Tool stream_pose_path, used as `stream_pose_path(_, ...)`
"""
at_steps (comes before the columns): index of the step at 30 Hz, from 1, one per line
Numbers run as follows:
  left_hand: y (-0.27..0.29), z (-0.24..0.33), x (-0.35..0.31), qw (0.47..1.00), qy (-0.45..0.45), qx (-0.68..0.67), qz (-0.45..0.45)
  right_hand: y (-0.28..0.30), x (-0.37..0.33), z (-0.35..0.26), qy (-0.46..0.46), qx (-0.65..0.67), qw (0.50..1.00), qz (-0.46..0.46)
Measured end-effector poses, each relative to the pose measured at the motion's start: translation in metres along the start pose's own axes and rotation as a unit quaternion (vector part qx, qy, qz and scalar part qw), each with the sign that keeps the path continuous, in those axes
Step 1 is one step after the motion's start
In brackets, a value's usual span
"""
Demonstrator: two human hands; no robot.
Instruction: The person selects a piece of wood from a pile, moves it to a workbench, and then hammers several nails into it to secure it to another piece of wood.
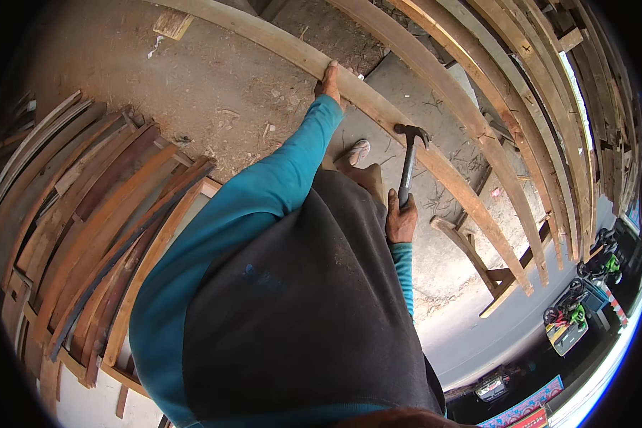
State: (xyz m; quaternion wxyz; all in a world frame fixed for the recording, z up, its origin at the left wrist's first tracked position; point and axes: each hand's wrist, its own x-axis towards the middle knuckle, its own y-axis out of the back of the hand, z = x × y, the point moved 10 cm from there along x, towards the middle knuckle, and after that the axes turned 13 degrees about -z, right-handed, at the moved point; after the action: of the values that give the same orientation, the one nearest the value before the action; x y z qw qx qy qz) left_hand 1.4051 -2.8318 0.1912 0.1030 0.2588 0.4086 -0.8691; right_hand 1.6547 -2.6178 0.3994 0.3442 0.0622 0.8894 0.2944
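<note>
My left hand [329, 82] grips the edge of a long wooden plank [278, 44], thumb on top and fingers hidden beneath it. In my right hand [401, 217] is a claw hammer [408, 164], held by its dark handle. The hammer's head overlaps the same plank, to the right of my left hand; whether it touches the wood I cannot tell. Beyond lie more long planks [435, 71], running roughly side by side. My sleeves are teal, and my foot in a sandal [358, 151] shows below the plank.
A stack of old boards [100, 235] lies to my left. A wooden trestle [471, 260] stands under the planks' right ends. One short wood block [172, 23] rests on the dusty floor, among scattered chips. Parked motorbikes [567, 307] show at the far right, past the paved road.
</note>
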Motion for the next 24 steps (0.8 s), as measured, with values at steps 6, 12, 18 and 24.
stream_pose_path(6,0.043,0.061,-0.031,0.989,0.085,0.119,0.006,-0.001,0.008,0.020,0.035,-0.004,0.999,-0.004)
stream_pose_path(12,0.067,0.275,-0.049,0.691,-0.185,0.694,0.081,-0.007,0.021,0.024,0.035,-0.017,0.998,-0.047)
stream_pose_path(18,-0.050,0.315,0.009,0.316,-0.086,0.943,-0.065,-0.015,0.014,0.013,0.011,0.011,1.000,0.016)
stream_pose_path(24,-0.054,0.292,0.093,0.089,0.083,0.954,-0.273,-0.042,0.001,-0.018,-0.060,0.055,0.989,0.125)
